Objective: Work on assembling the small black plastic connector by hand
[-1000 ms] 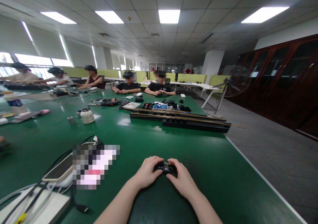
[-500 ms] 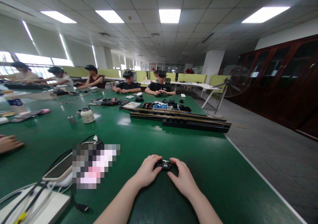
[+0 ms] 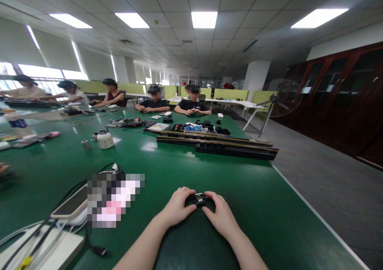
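Low over the green table, near its front, a small black device (image 3: pixel 200 199) with light, silvery parts on its upper face sits between my two hands. My left hand (image 3: pixel 180 206) grips its left side, thumb at the near edge and fingers at the far edge. Curled about the right side is my right hand (image 3: pixel 220 210), with its fingertips at the far corner and its thumb at the near one. The device's inner details are too small to make out, and its underside is hidden.
Long black rails (image 3: pixel 236 152) with thin rods lie across the table ahead. To my left are a phone-like device (image 3: pixel 70 202), cables, a white box (image 3: pixel 44 248) and a white jar (image 3: pixel 105 139). Another person's hand (image 3: pixel 4 168) shows at the left edge. Several people sit farther back.
The device has shifted slightly right and tilted, showing more of its upper face, and my right fingers now meet it. The other person's hand at the left has drawn back.
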{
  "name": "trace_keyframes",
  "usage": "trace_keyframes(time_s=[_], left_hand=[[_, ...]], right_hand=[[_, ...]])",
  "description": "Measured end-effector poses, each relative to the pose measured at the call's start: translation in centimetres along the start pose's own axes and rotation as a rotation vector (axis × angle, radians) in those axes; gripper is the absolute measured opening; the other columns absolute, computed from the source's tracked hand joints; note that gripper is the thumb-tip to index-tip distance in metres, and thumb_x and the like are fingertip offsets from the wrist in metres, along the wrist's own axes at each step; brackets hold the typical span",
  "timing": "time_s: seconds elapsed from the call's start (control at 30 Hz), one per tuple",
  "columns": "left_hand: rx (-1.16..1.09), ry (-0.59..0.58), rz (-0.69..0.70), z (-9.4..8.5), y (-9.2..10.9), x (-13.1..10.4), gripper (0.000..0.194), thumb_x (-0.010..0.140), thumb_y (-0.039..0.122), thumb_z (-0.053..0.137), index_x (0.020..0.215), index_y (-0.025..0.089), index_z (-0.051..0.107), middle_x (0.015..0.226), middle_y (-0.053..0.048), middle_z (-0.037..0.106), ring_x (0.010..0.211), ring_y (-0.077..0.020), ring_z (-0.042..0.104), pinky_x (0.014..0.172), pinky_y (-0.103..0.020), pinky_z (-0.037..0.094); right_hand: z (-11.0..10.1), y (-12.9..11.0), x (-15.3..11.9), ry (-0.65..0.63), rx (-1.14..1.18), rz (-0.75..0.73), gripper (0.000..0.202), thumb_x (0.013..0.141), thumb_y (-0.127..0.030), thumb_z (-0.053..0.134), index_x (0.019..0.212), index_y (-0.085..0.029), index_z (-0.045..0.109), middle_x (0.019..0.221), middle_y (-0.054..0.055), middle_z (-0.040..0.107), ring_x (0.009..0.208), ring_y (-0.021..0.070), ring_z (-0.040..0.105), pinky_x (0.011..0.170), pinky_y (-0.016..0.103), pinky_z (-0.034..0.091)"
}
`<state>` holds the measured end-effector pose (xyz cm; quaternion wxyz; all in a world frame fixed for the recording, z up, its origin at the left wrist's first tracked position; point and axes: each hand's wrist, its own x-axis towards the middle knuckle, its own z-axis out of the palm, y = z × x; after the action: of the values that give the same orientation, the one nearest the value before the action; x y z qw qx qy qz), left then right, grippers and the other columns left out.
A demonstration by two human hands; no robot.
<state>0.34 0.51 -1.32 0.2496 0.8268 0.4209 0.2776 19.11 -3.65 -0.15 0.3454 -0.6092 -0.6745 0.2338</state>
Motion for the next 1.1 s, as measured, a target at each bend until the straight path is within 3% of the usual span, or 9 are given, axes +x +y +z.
trace_keyframes(time_s=[0.47,1.1], left_hand=[[0.008,0.011,0.024,0.05,0.0,-0.05,0.038,0.078,0.022,0.056,0.116,0.021,0.054,0.108,-0.006,0.058,0.103,-0.0229,0.051,0.093,-0.037,0.04],[0.0,0.008,0.004,-0.03,-0.03,-0.09,0.043,0.075,0.02,0.061,0.118,0.019,0.054,0.11,-0.008,0.058,0.104,-0.0234,0.05,0.094,-0.037,0.039]], right_hand=[[-0.04,0.05,0.04,-0.005,-0.002,0.013,0.038,0.069,-0.021,0.058,0.107,-0.021,0.059,0.108,0.007,0.064,0.105,0.0227,0.056,0.095,0.036,0.04],[0.12,0.29,0.09,-0.006,-0.01,-0.009,0.038,0.069,-0.019,0.056,0.107,-0.019,0.058,0.108,0.008,0.064,0.105,0.0223,0.056,0.095,0.036,0.04]])
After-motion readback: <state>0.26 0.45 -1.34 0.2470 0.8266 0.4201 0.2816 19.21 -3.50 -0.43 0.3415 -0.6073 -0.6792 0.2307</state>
